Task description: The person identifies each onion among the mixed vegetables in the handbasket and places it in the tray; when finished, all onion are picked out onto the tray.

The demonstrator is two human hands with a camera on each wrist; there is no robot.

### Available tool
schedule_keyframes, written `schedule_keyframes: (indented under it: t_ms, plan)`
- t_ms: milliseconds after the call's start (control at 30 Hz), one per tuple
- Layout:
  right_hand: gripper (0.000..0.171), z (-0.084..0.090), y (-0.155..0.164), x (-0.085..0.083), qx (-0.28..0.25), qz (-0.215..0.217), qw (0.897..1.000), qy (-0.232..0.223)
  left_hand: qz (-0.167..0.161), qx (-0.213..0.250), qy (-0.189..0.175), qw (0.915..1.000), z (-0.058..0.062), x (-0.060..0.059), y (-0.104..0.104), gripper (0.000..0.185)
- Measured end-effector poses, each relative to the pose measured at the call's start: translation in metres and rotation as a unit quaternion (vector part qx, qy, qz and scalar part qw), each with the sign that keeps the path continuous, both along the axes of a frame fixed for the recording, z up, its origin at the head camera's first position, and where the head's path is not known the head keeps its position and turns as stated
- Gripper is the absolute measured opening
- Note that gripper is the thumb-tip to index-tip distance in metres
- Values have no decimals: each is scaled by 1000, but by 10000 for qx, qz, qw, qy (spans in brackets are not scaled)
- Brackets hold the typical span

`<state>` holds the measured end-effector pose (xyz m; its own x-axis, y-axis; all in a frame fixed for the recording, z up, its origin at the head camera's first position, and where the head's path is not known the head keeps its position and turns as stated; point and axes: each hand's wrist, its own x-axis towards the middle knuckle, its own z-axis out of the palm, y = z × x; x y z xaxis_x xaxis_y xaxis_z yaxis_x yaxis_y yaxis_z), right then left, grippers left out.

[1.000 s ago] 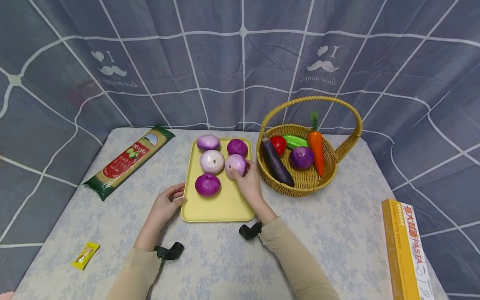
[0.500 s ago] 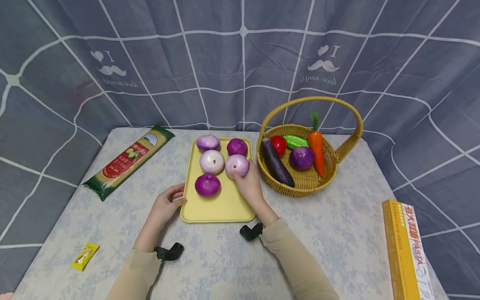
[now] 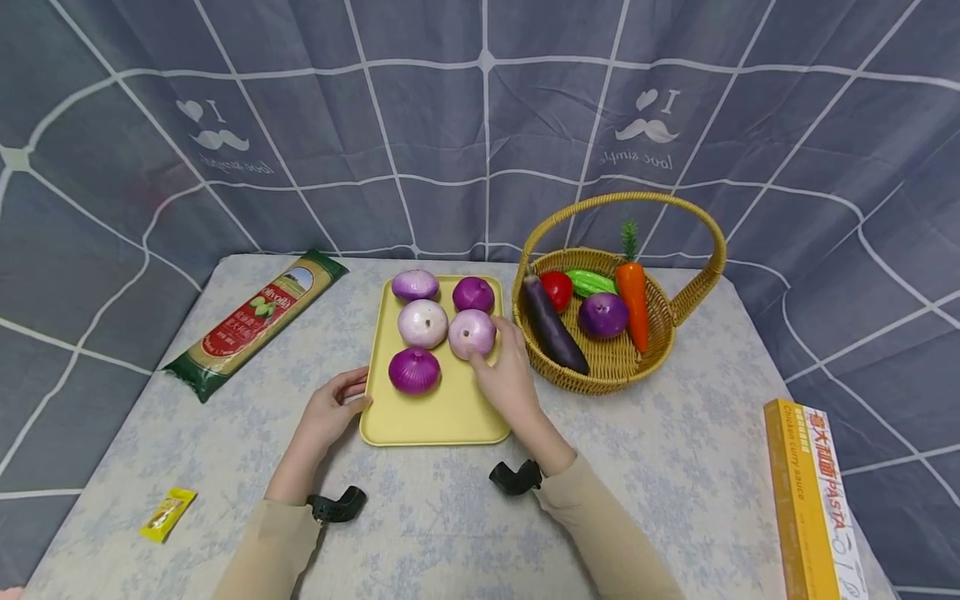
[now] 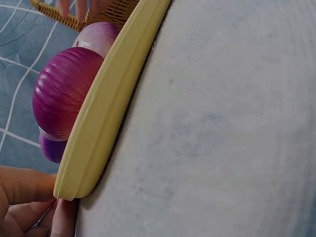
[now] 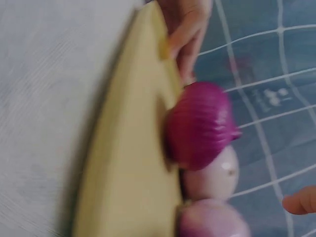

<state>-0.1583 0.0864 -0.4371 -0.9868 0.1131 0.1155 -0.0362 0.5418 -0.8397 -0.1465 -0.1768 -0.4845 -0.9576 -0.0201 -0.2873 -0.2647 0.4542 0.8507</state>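
The right hand [image 3: 504, 367] rests beside a pale onion [image 3: 472, 332] on the yellow tray [image 3: 442, 417]. Its fingers [image 3: 483, 360] are nearly straight and touch the onion's near side; they do not close around it. The left hand [image 3: 330, 410] pinches the tray's left rim with curled fingers [image 4: 29, 185].

I think the risk is rolling. The onion touches a white onion [image 3: 423, 322] and lies close to a dark purple onion [image 3: 414, 370], so a sideways push may knock both. A pull on the rim could slide the tray over the desk [image 3: 675, 450] and send the round onions towards the basket [image 3: 660, 333].
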Motion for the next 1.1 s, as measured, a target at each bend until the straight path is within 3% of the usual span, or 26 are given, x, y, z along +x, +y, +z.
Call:
schedule_keyframes:
  t_ms: [200, 433, 733, 1100]
  plan:
    - [45, 26, 19, 13, -330, 247, 9991, 46, -29, 12, 11, 10000, 0, 0, 0, 52]
    - [39, 40, 59, 24, -717, 365, 9967, -38, -19, -25, -34, 10000, 0, 0, 0, 52]
    - [34, 46, 112, 26, -680, -201, 9974, 113, -32, 69, 16, 10000, -1, 0, -1, 52]
    - [43, 35, 154, 14, -453, -785, 9958, 89, -68, 85, 50, 9999, -3, -1, -2, 52]
